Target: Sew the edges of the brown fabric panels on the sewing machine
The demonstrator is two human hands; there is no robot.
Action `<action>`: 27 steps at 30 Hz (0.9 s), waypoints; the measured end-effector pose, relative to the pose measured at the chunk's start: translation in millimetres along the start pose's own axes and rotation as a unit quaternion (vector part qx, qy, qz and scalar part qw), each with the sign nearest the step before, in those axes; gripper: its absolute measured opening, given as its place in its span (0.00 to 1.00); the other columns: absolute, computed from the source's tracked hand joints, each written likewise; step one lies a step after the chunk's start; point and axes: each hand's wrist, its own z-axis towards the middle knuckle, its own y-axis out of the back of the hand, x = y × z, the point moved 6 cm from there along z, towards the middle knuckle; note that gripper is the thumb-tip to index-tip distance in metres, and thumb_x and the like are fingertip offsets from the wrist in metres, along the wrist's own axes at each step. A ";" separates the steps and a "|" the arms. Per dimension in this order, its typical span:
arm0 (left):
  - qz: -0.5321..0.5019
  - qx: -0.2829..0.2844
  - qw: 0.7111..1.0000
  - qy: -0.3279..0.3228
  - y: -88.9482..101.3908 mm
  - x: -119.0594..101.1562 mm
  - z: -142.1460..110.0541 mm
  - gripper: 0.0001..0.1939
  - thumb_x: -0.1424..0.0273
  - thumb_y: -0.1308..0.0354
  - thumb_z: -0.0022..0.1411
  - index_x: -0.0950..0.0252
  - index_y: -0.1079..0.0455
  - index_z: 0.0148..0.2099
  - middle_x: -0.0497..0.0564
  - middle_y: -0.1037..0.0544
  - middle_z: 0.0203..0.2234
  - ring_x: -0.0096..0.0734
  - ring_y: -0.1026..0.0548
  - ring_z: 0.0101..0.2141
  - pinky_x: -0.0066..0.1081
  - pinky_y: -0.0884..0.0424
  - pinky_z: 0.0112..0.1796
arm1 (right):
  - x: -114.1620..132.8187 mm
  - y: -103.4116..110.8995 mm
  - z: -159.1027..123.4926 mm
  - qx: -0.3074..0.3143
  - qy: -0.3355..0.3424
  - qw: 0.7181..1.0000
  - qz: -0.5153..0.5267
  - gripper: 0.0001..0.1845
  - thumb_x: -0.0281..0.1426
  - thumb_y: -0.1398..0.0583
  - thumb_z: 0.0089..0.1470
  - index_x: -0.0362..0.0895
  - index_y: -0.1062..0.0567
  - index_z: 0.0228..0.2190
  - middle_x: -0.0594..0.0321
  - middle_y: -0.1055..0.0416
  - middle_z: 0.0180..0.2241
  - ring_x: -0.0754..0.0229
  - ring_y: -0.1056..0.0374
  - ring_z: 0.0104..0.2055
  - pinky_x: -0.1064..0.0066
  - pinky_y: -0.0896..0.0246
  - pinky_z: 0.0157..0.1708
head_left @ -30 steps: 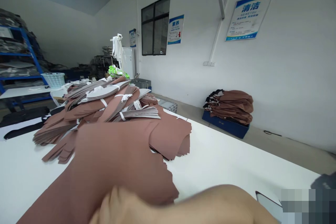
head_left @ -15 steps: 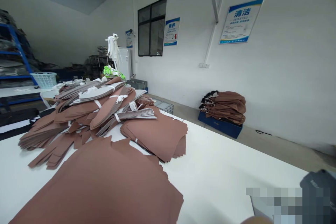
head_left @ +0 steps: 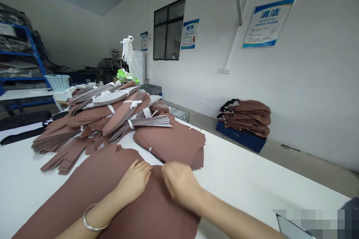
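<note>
A large brown fabric piece (head_left: 92, 186) with a notched far edge covers the near part of the table. My left hand (head_left: 136, 179), a silver bangle on its wrist, has its fingers bent over that far edge and grips the cloth. Close to its right, my right hand (head_left: 179, 181) is closed in a pinch at the same edge, slightly blurred; its fingertips are mostly hidden. Between the hands the cloth rises in a soft fold. Just beyond lies a flat stack of brown cut pieces (head_left: 174, 138).
Tied bundles of brown cut pieces (head_left: 112, 114) heap up at the table's far left. White tabletop (head_left: 238, 171) extends to the right. Past its edge, a blue bin (head_left: 239, 138) on the floor holds folded brown goods. A light-blue basket (head_left: 57, 82) stands farther back.
Both hands have come in from below onto the large fabric piece and closed at its far edge, bunching it slightly. The view has turned a little left.
</note>
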 end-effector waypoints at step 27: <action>-0.002 0.019 1.000 -0.013 -4.2 3.7 1.3 0.17 0.77 0.59 0.65 0.65 0.29 0.47 0.54 0.24 0.43 0.40 0.28 0.45 0.49 0.37 0.52 | -111.7 -30.4 89.0 0.221 -0.148 0.952 -0.149 0.15 0.38 0.44 0.61 0.41 0.29 0.44 0.58 0.30 0.44 0.58 0.31 0.43 0.60 0.33 0.43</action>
